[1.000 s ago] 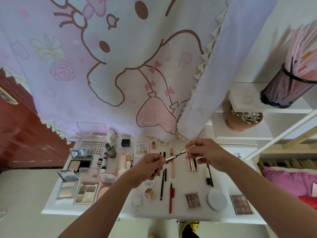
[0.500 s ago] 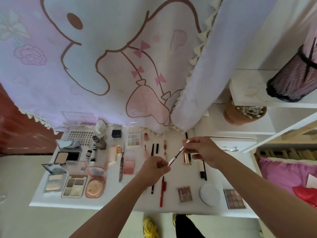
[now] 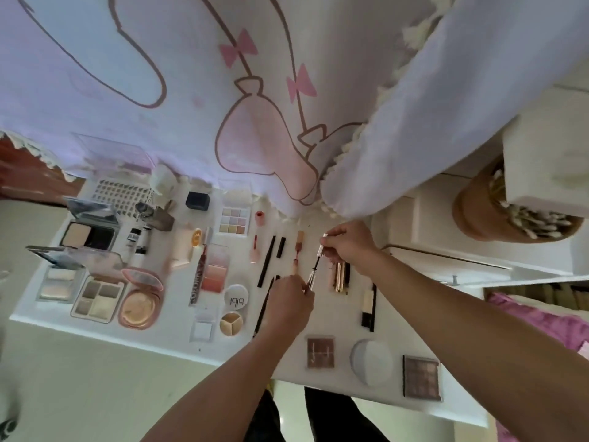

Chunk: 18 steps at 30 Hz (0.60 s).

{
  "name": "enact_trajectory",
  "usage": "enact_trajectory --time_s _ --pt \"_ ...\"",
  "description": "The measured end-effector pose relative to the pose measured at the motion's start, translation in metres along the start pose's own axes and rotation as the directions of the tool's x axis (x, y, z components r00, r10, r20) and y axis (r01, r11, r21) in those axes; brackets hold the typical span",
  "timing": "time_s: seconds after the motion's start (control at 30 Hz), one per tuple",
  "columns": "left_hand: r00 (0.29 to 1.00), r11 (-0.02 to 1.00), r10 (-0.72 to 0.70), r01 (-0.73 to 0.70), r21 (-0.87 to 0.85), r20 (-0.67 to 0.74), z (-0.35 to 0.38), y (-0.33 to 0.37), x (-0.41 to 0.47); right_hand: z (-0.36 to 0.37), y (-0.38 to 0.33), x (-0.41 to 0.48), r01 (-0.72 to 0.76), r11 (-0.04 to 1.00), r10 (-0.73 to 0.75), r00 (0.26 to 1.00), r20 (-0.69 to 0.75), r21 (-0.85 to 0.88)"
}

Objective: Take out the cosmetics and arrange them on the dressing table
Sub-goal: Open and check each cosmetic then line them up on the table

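Note:
A white dressing table [image 3: 178, 338] carries many cosmetics laid out in rows. Both my hands hold one slim silver mascara-like wand [image 3: 316, 266] just above the table's middle. My left hand [image 3: 288, 303] pinches its lower tube end. My right hand [image 3: 349, 242] grips the upper cap end, and a dark wand stem shows between the two parts. To the left lie open powder compacts [image 3: 87, 236], a round pink compact [image 3: 140, 301], palettes [image 3: 234, 220] and pencils [image 3: 266, 261]. Gold tubes [image 3: 339, 277] lie under my right wrist.
A pale curtain with a pink cartoon print [image 3: 255, 90] hangs over the table's far edge. A brown pot of cotton swabs [image 3: 497, 215] stands on white shelving at the right. Two brown palettes [image 3: 420, 376] and a round white case [image 3: 371, 360] lie near the front edge.
The view has tilted down and closer to the table. Both hands lowered the wand toward the tabletop, and cap and tube have come apart slightly, showing the dark stem.

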<state>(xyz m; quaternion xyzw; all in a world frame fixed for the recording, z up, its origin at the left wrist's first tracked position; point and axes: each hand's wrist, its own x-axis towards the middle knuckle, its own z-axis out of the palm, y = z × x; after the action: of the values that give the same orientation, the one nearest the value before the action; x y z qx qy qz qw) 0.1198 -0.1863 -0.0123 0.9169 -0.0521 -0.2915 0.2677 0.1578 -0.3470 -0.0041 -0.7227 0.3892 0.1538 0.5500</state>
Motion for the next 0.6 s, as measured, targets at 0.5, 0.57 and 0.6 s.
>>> enact_trajectory --time_s 0.5,0.57,0.6 --pt "0.995 0.977 -0.091 0.096 0.192 -0.036 0.032 0.006 0.025 0.036 0.006 0.057 0.048 0.926 -0.041 0.999 0.026 -0.375" --pt "0.996 0.980 -0.075 0.082 0.184 -0.045 0.033 0.004 0.025 0.035 0.006 0.057 0.047 0.925 -0.041 0.999 0.023 -0.377" --pt "0.997 0.981 -0.062 0.070 0.183 -0.049 0.032 0.003 0.025 0.035 0.005 0.056 0.044 0.926 -0.039 0.999 0.022 -0.375"
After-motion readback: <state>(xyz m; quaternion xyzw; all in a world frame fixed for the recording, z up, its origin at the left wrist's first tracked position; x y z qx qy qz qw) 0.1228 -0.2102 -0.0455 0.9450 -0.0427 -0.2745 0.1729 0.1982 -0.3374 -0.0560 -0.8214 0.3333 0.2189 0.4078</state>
